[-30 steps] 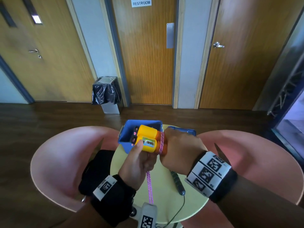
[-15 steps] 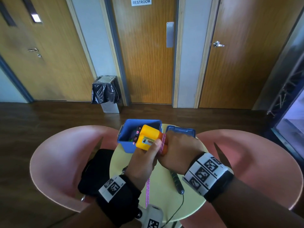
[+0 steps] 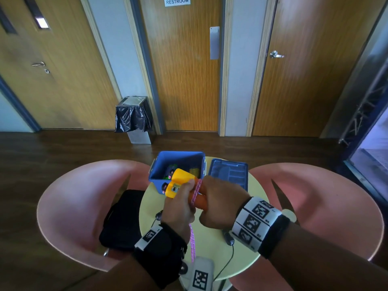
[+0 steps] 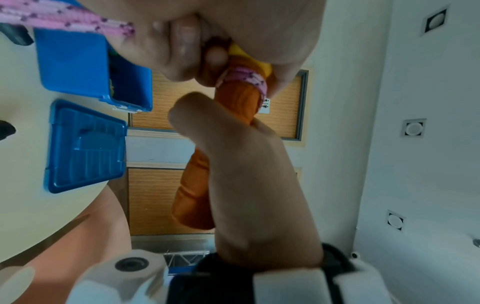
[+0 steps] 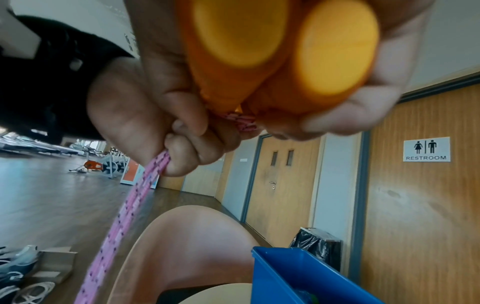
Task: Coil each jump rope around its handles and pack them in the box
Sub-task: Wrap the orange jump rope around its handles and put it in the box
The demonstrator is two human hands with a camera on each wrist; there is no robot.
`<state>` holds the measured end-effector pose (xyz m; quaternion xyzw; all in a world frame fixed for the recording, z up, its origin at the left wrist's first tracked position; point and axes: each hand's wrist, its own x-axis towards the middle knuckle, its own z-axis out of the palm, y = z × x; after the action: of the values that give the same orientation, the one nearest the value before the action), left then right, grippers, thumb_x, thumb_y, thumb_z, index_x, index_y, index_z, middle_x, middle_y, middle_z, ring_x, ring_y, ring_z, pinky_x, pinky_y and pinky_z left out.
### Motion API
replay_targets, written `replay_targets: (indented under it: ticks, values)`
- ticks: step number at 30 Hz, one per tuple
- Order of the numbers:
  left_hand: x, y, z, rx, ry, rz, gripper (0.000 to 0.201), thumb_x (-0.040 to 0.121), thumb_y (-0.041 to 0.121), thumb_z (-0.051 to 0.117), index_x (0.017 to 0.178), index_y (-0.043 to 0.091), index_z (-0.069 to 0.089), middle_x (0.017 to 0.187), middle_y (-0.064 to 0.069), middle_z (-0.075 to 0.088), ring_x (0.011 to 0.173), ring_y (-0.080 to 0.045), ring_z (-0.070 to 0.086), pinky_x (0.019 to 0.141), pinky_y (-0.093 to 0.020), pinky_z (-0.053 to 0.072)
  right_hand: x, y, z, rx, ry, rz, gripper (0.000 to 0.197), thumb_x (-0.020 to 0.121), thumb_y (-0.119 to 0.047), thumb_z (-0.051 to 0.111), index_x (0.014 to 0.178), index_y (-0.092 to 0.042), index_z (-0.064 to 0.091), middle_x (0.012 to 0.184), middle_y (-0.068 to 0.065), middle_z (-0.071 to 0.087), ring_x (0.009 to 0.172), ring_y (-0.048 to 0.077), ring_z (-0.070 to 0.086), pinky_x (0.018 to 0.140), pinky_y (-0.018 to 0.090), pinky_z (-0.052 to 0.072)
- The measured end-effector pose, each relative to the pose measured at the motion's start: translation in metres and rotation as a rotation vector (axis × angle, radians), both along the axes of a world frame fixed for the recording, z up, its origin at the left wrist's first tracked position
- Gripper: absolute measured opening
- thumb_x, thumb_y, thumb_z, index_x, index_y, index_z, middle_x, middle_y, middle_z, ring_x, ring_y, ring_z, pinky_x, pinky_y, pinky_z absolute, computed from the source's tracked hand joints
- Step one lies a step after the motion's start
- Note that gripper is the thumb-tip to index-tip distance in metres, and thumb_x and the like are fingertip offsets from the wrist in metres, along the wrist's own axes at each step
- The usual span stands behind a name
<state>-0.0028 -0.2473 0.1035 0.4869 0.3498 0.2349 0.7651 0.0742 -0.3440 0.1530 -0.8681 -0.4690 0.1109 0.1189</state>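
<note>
Your right hand (image 3: 220, 203) is wrapped tight around the two orange handles (image 3: 198, 201), held side by side above the desk (image 3: 212, 244), their yellow ends (image 3: 178, 182) pointing toward the box. Your left hand (image 3: 180, 206) is closed on the pink rope (image 3: 192, 244), fingers curled round it and pressed against the handles. One turn of rope (image 4: 246, 77) crosses the handles just below the yellow ends; the rest hangs from your left hand down past the desk edge. The blue box (image 3: 178, 164) stands open at the far side of the desk, just beyond the handles, with other coiled ropes inside. Its blue lid (image 3: 228, 175) lies flat just to the right of it. A black cable (image 3: 227, 248) lies on the desk beneath your right wrist. A pink chair (image 3: 73, 206) with a black bag (image 3: 121, 219) on it stands to the left, another pink chair (image 3: 327, 206) to the right.
</note>
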Motion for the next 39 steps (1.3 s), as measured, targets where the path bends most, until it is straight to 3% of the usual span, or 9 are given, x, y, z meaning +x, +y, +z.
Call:
replay_targets:
  ticks: [3,9,14,17,20,25,29,36,39]
  values:
    - [-0.004,0.001,0.001,0.026,-0.003,-0.013,0.033,0.085,0.041,0.067,0.074,0.011,0.058,0.054,-0.001,0.033,0.04,-0.011,0.026,0.045,-0.025,0.019,0.005,-0.004,0.003,-0.018,0.058,0.052,0.041,0.067,-0.034,0.067,0.099,-0.028,0.043,0.087,-0.009,0.056,0.076,0.017,0.061,0.07,0.036,0.056]
    - [-0.003,0.0,0.008,0.136,-0.191,-0.118,0.025,0.087,0.038,0.066,0.069,0.025,0.055,0.057,-0.001,0.035,0.044,-0.009,0.026,0.043,-0.023,0.019,0.009,-0.006,0.015,0.127,-0.06,-0.054,0.035,0.069,-0.039,0.062,0.099,-0.028,0.045,0.086,-0.007,0.06,0.077,0.018,0.063,0.072,0.033,0.056]
    - [-0.013,0.018,0.009,0.334,-0.271,-0.326,0.021,0.068,0.011,0.046,0.062,0.013,0.025,0.061,-0.005,0.014,0.053,-0.018,0.012,0.053,-0.036,0.01,0.007,-0.014,0.03,0.185,-0.044,-0.045,0.037,0.073,-0.042,0.063,0.103,-0.029,0.046,0.09,-0.008,0.059,0.083,0.017,0.062,0.076,0.033,0.054]
    - [-0.012,0.019,0.009,0.505,-0.135,-0.239,0.038,0.088,0.011,0.046,0.054,0.026,0.04,0.049,0.004,0.029,0.048,-0.015,0.025,0.051,-0.032,0.02,0.0,-0.014,0.034,0.227,0.012,-0.015,0.04,0.071,-0.046,0.062,0.104,-0.028,0.047,0.092,-0.008,0.061,0.084,0.017,0.063,0.079,0.035,0.055]
    - [-0.008,0.012,0.007,0.443,-0.179,-0.215,0.027,0.09,0.029,0.052,0.065,0.034,0.062,0.055,0.002,0.04,0.051,-0.014,0.033,0.052,-0.028,0.028,0.0,-0.01,0.035,0.266,0.068,-0.035,0.047,0.062,-0.051,0.053,0.103,-0.029,0.049,0.091,-0.009,0.062,0.083,0.016,0.062,0.08,0.036,0.055]
    - [-0.012,-0.002,0.001,0.451,-0.176,-0.272,0.019,0.092,0.04,0.049,0.083,0.025,0.056,0.056,0.002,0.029,0.049,-0.012,0.024,0.048,-0.023,0.024,0.009,-0.009,0.034,0.321,0.106,-0.096,0.054,0.064,-0.058,0.058,0.109,-0.029,0.053,0.093,-0.008,0.063,0.085,0.014,0.063,0.078,0.036,0.055]
    - [-0.009,0.006,-0.006,0.601,-0.129,-0.218,0.036,0.089,0.056,0.05,0.114,0.034,0.064,0.072,0.003,0.055,0.066,-0.015,0.041,0.066,-0.034,0.035,0.011,-0.009,0.034,0.29,0.174,-0.085,0.048,0.06,-0.05,0.057,0.103,-0.031,0.053,0.085,-0.01,0.061,0.078,0.01,0.062,0.075,0.035,0.056]
    - [-0.003,0.008,-0.011,0.653,-0.063,-0.203,0.024,0.092,0.046,0.047,0.087,0.029,0.062,0.065,0.005,0.044,0.057,-0.014,0.035,0.057,-0.03,0.029,0.019,-0.009,0.034,0.289,0.253,-0.077,0.04,0.066,-0.043,0.066,0.101,-0.029,0.055,0.084,-0.008,0.061,0.077,0.01,0.061,0.072,0.032,0.054]
    - [-0.005,0.008,-0.009,0.768,-0.017,-0.18,0.028,0.091,0.048,0.042,0.087,0.028,0.061,0.073,0.004,0.057,0.064,-0.018,0.048,0.061,-0.038,0.04,0.021,-0.011,0.034,0.29,0.264,-0.059,0.035,0.07,-0.038,0.071,0.1,-0.028,0.056,0.081,-0.007,0.061,0.073,0.01,0.061,0.069,0.029,0.051]
